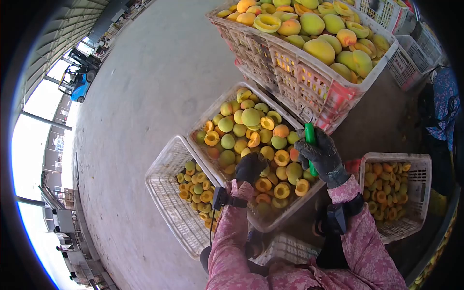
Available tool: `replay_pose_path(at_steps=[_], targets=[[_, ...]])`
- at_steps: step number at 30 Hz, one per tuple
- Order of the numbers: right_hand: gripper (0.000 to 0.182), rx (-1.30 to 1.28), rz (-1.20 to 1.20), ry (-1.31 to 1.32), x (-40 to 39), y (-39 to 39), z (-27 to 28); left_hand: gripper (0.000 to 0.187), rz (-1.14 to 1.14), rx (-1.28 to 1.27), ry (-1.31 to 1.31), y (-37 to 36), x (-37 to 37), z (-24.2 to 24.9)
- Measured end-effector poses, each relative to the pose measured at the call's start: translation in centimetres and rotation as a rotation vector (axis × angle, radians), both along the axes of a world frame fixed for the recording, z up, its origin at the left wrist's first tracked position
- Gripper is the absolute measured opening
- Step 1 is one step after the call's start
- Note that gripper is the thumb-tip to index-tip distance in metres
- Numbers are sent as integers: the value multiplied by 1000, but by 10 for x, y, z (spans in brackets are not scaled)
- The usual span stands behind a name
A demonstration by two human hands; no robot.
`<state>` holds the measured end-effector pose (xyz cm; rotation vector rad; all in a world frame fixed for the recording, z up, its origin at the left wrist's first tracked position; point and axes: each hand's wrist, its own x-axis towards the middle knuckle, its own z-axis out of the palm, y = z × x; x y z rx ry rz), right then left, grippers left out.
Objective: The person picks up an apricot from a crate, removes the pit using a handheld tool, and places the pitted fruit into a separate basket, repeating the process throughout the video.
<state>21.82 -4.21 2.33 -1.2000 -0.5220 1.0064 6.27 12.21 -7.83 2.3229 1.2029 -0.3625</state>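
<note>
My left hand [251, 167], in a dark glove, reaches into the middle white crate [197, 155], its fingers curled down among the fruit. What those fingers grip is hidden; a greenish fruit shows beside them. Whole and halved yellow-green peaches or apricots [251, 117] fill this crate, several halves showing orange pit hollows. My right hand [323, 157], also gloved, is closed around the green handle of a tool [310, 140] with a thin metal loop [307, 114] at its top. The tool points away from me above the crate's right side.
A stacked crate [290, 58] heaped with fruit stands beyond. Crates with halved fruit sit at left [162, 179] and right [419, 193]. Another white crate [290, 249] is near my legs. Further back are more crates [411, 55] and a blue forklift [81, 87] on the concrete floor [125, 159].
</note>
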Motion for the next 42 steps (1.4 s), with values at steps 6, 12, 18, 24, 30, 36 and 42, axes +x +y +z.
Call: replay_pose_path(at_steps=[6, 12, 18, 24, 30, 36, 42], targets=[[28, -26, -11, -9, 0, 6, -4, 55, 177, 535, -615, 80, 62, -24], [30, -19, -17, 21, 0, 9, -8, 76, 19, 383, -483, 93, 77, -41], [29, 23, -13, 50, -3, 9, -9, 76, 22, -617, -1581, 60, 25, -29], [28, 31, 5, 45, -8, 9, -3, 81, 143, -838, -1643, 4, 4, 29], [29, 25, -2, 60, -8, 8, -1, 82, 191, -1285, -1835, -15, 3, 40], [29, 76, -15, 115, -10, 9, -2, 76, 317, -1555, -1865, -26, -2, 53], [28, 24, 26, 52, -4, 7, -8, 57, 500, -900, -1282, 4, -57, 7]])
